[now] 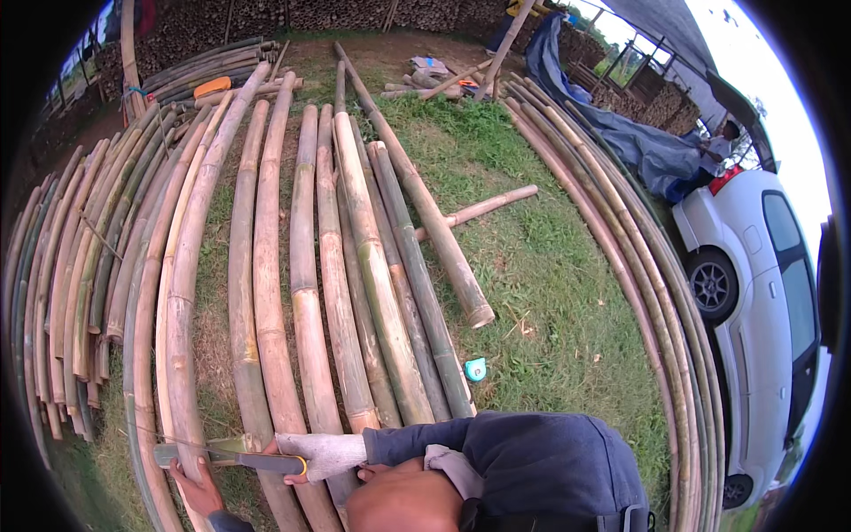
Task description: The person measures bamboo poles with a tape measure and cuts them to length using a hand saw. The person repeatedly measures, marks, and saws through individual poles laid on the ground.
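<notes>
You are outdoors in bright daylight, with patchy green grass (550, 293) around you and bare brown soil (306, 55) at the far side. A wall of stacked wood (341, 16) closes your far view. At far right you see a blue tarp (620, 146), a dark canopy (660, 22) and pale sky (780, 80); a silvery-white car (753, 239) stands at right.

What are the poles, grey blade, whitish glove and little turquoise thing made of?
The poles look like bamboo, mostly smooth and dull, with ringed joints. The grey blade is probably dull metal: it's flat and thin. The whitish glove seems matte cloth, from its soft, slightly fuzzy look. The turquoise thing could be smooth plastic, from its bright, rounded case.
</notes>
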The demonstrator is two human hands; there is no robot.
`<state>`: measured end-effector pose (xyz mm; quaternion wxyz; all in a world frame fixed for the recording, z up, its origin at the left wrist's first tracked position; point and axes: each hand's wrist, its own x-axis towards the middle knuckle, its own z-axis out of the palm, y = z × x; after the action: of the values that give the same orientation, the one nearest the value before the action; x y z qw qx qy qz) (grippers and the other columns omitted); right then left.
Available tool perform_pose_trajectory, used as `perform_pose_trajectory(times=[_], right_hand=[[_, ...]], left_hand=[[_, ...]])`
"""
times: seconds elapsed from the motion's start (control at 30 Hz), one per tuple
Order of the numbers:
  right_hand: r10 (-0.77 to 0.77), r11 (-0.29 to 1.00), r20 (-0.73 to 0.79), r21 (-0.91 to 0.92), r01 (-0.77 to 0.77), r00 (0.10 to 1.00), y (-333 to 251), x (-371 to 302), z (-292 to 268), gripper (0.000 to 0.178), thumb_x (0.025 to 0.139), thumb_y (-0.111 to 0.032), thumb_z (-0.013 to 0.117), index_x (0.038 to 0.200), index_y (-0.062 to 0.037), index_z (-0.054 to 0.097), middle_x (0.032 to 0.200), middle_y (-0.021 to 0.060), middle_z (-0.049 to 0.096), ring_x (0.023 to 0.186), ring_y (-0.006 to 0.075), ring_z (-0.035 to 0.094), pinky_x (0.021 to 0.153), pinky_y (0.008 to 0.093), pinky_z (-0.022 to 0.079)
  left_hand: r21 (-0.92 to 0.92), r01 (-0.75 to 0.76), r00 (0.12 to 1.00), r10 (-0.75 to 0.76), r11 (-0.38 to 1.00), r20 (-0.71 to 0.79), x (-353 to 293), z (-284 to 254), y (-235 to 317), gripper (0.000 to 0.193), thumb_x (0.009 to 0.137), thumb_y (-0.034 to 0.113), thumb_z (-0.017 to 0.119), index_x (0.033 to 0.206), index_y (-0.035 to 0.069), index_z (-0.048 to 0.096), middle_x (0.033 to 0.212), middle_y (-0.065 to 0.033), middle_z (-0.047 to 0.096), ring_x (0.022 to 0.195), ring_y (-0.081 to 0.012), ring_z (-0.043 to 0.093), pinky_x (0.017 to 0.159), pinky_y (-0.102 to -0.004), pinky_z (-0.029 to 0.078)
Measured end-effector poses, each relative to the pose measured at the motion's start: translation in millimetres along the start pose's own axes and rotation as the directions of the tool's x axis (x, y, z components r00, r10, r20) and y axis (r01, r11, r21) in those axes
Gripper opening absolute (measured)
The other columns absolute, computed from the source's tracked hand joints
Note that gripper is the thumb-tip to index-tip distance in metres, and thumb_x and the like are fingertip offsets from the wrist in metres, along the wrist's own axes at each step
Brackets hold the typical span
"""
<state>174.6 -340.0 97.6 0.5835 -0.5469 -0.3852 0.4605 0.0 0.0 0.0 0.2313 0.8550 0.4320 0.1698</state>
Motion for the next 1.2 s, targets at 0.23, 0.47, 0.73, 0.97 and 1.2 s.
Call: perform_pose_trajectory(times=[0.23,0.47,0.73,0.97,1.2], right_hand=[[-0.056,0.998,-0.058,0.023,0.058,0.997,-0.9,1.2,2.2,0.061,0.104,-0.024,0.074,0.154,-0.0056,0.044,0.129,0.0065,0.057,0.122,0.0160,0.054,0.105,0.0342,0.047],[-0.057,0.995,-0.047,0.081,0.060,0.997,3.7,3.6,6.3,0.062,0.105,-0.021,0.073,0.156,-0.0055,0.041,0.127,0.0055,0.058,0.121,0.0159,0.055,0.106,0.0343,0.047],[-0.098,0.992,-0.092,0.073,0.105,0.991,20.6,8.7,4.7,0.061,0.105,-0.020,0.072,0.156,-0.0051,0.041,0.127,0.0055,0.057,0.116,0.0146,0.056,0.102,0.0345,0.049],[-0.102,0.993,-0.038,0.058,0.104,0.994,23.0,3.8,0.8,0.059,0.104,-0.015,0.070,0.156,-0.0052,0.041,0.125,0.0053,0.058,0.115,0.0157,0.056,0.100,0.0324,0.049],[-0.084,0.981,-0.073,-0.182,0.070,0.994,19.7,-12.7,0.0,0.060,0.097,-0.014,0.075,0.151,-0.0058,0.050,0.122,0.0143,0.060,0.116,0.0273,0.061,0.099,0.0391,0.051]], left_hand=[[0.088,0.028,0.999,-0.031,0.996,0.027,-6.3,-9.9,5.9,0.078,0.093,0.047,0.080,0.156,0.021,0.043,0.143,-0.0247,0.064,0.131,-0.0432,0.063,0.106,-0.0496,0.050],[0.187,0.057,0.998,-0.058,0.981,-0.002,-7.3,-11.2,13.9,0.080,0.090,0.055,0.080,0.153,0.023,0.044,0.141,-0.0243,0.066,0.129,-0.0446,0.065,0.104,-0.0517,0.051],[0.197,0.060,0.998,-0.056,0.979,-0.023,-9.7,-10.5,19.8,0.078,0.089,0.053,0.081,0.152,0.022,0.045,0.140,-0.0218,0.067,0.127,-0.0437,0.066,0.103,-0.0516,0.052],[0.181,0.060,0.998,-0.061,0.982,-0.003,-9.3,-10.6,15.6,0.079,0.089,0.054,0.081,0.152,0.023,0.045,0.139,-0.0204,0.068,0.126,-0.0429,0.067,0.101,-0.0519,0.052],[0.221,0.062,0.998,-0.063,0.973,-0.007,-8.9,-10.9,16.7,0.078,0.089,0.054,0.080,0.152,0.024,0.045,0.141,-0.0168,0.068,0.124,-0.0428,0.067,0.100,-0.0522,0.052]])
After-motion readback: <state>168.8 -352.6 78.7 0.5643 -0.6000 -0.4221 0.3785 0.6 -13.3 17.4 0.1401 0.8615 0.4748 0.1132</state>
